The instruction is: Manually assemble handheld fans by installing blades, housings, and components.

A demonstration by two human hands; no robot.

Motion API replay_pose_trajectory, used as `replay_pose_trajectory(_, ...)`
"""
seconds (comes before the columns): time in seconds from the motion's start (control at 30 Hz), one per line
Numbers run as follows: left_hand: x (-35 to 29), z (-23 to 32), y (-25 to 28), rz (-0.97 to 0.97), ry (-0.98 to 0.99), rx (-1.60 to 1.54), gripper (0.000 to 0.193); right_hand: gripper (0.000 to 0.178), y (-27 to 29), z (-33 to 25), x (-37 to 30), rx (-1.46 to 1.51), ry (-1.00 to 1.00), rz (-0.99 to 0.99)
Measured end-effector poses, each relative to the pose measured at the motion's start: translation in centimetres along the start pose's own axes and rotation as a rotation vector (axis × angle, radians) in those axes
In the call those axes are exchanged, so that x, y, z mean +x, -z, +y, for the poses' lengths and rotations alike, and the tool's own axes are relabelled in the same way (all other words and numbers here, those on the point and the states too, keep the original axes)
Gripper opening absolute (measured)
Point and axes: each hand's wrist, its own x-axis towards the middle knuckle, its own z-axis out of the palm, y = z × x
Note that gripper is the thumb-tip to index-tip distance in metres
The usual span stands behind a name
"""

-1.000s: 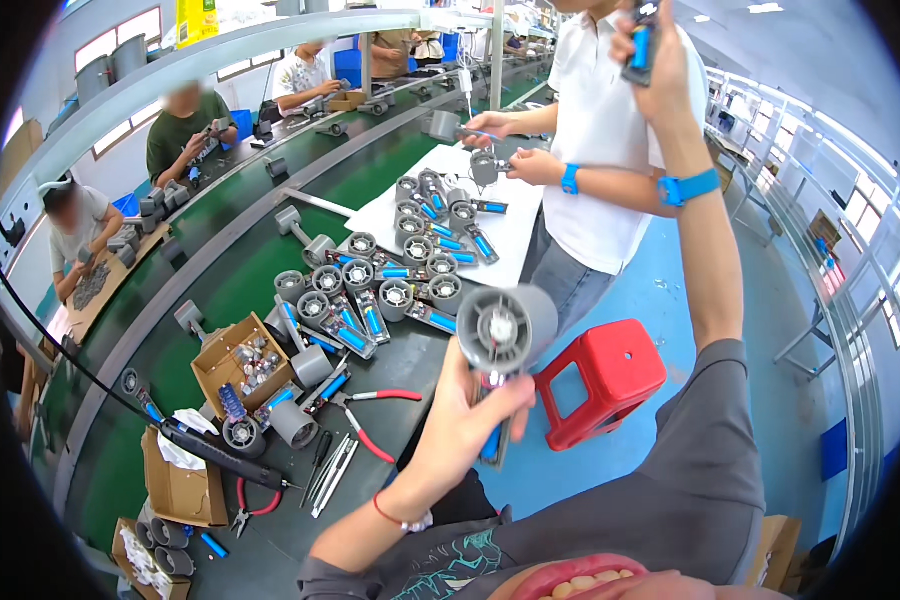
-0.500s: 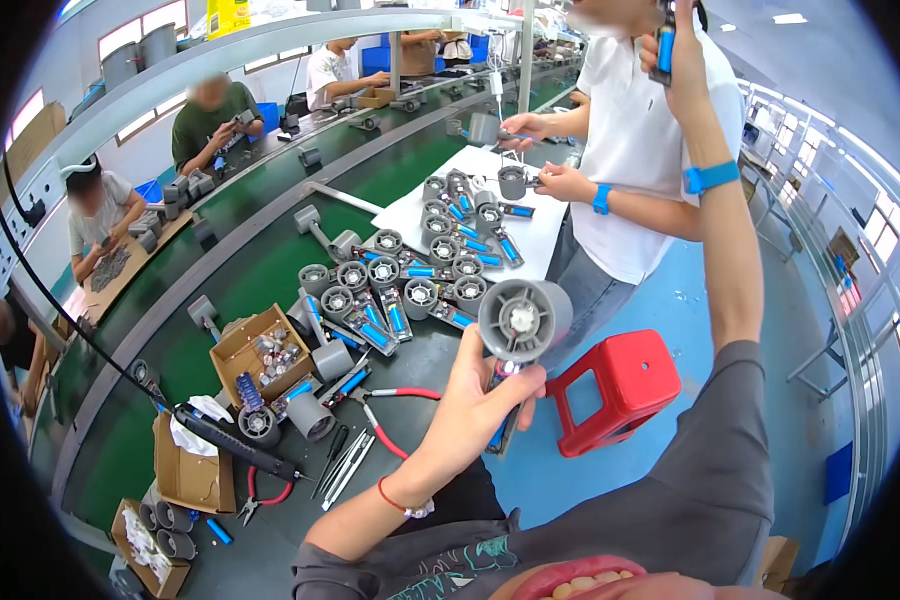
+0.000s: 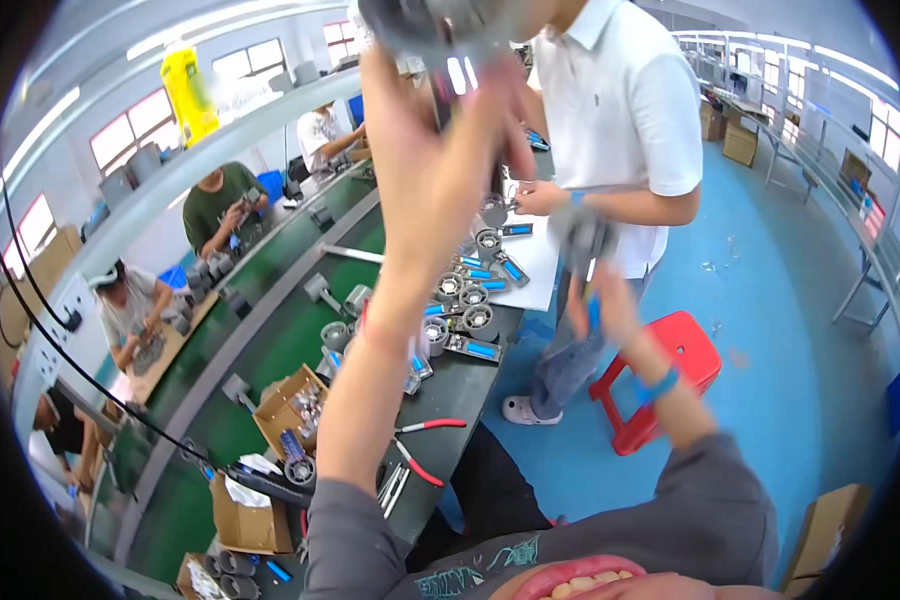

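Raised high toward the upper edge, my left hand (image 3: 435, 165) is wrapped round the handle of a grey handheld fan (image 3: 440, 28); its round head is blurred and partly cut off. Lower and to the right, my right hand (image 3: 610, 310), with a blue band at the wrist, grips a second grey handheld fan (image 3: 582, 235) whose blue battery shows at the open handle. Motion smears that hand and fan. Beyond my left forearm, several opened fans (image 3: 475, 318) with blue batteries lie on the dark workbench and a white sheet (image 3: 538, 275), partly hidden by my arm.
A person in a white shirt (image 3: 620, 120) stands close ahead, handling a part. A red stool (image 3: 675, 365) is on the blue floor at right. Red-handled pliers (image 3: 435, 425), a cardboard box of small parts (image 3: 295, 410) and a corded black tool (image 3: 270, 487) lie on the left.
My left hand has lifted its fan from over the bench edge to the top of the view. My right hand has come down from overhead with its fan. The view has shifted.
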Motion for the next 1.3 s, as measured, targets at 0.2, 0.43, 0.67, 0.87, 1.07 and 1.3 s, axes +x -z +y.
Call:
replay_pose_trajectory(0.2,7.7,-8.9,-2.8,0.009,0.312,0.210,0.024,0.069,-8.5,6.2,-21.2,0.263,-0.702,0.290)
replay_pose_trajectory(0.43,9.3,-6.9,-5.4,0.067,0.414,0.426,0.027,0.054,-6.9,5.7,-22.9,0.251,-0.730,0.425)
replay_pose_trajectory(0.67,4.8,-6.3,-6.3,0.231,0.486,0.408,0.042,0.059,-7.2,6.3,-21.4,0.392,-0.622,0.341)
replay_pose_trajectory(0.87,5.0,-2.6,-4.9,0.065,0.404,0.140,0.028,0.050,-8.0,5.8,-19.4,0.437,-0.787,0.342)
replay_pose_trajectory(1.07,2.5,-5.6,-2.0,0.131,0.613,0.175,0.034,0.041,-8.4,4.6,-19.5,0.363,-0.580,0.283)
replay_pose_trajectory(1.3,-23.7,-6.7,2.6,0.446,1.411,-0.210,0.056,0.042,-7.0,6.6,-19.1,0.384,-0.641,0.263)
